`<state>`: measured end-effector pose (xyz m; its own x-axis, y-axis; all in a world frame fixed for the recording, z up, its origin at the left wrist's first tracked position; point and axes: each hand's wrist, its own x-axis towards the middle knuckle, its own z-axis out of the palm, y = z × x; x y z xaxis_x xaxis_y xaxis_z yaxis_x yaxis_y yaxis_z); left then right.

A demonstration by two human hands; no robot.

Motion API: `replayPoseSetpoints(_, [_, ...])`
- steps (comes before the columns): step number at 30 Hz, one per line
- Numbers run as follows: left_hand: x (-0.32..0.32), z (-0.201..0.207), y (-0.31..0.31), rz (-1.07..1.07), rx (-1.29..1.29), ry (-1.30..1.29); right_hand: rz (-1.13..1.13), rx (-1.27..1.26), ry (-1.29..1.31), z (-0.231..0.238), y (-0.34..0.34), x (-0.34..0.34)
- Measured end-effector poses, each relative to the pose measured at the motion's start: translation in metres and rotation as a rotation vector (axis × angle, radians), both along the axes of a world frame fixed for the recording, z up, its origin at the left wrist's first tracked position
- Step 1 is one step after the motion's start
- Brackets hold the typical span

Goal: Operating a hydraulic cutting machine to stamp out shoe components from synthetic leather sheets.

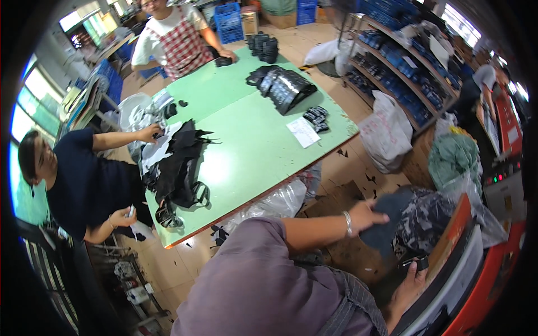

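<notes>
Viewpoint: looking down over the wearer's own shoulder, clothed in a grey-purple top, in the lower middle of the frame.
Left hand [372, 214]: right of centre, wearing a silver bracelet [348, 223] at the wrist; fingers curled closed over the edge of a dark cloth piece [386, 221].
Dark cloth piece: a rounded blue-grey shape, held up just beside a heap of dark cloth [428, 215] that fills a clear plastic bag at the right.
Right hand [410, 280]: lower right of the frame, palm up and fingers spread; a small black strap piece [413, 262] lies at its fingertips (whether it is pinched or only touched, I cannot tell).
Machine [487, 280]: red and white, running along the lower right edge, with the right hand just beside its front.
Surface [252, 145]: a long green table across the upper middle of the frame, well apart from both hands.
On the surface: a sprawl of black cut pieces [179, 162] at its left end, stacks of black parts [286, 87] towards the top, and a white paper slip [303, 132] near the right edge.
Other people: one in a dark top at the left of the frame, one hand on the black cut pieces; another in a red checked apron at the top, one hand on the far end of the surface.
Floor: tan, with white sacks [386, 131] at the right, below blue shelves [403, 67].
</notes>
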<state>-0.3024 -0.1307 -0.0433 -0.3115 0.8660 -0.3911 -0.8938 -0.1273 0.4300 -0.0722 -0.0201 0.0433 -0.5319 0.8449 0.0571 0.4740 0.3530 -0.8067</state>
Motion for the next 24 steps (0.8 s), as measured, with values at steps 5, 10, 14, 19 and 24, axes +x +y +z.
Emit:
replayPoseSetpoints(5, [-0.129, -0.053, -0.069, 0.617, -0.269, -0.083, -0.031, 0.142, -0.164, -0.009, 0.058, 0.019])
replayPoseSetpoints(10, [-0.253, -0.077, -0.143, 1.182, -0.251, 0.131, -0.194, 0.424, -0.476, -0.012, 0.094, 0.099])
replayPoseSetpoints(14, [-0.315, -0.095, -0.203, 1.205, -0.78, 0.081, -0.32, 0.494, -0.837, 0.035, 0.046, 0.099])
replayPoseSetpoints(19, [-0.277, -0.197, -0.267, 0.983, -1.053, 0.295, -0.511, 0.184, -0.577, 0.011, 0.058, 0.213])
replayPoseSetpoints(24, [-0.163, -0.311, -0.155, 0.57, -0.749, -0.163, -0.431, 0.265, -1.126, -0.024, 0.027, 0.365])
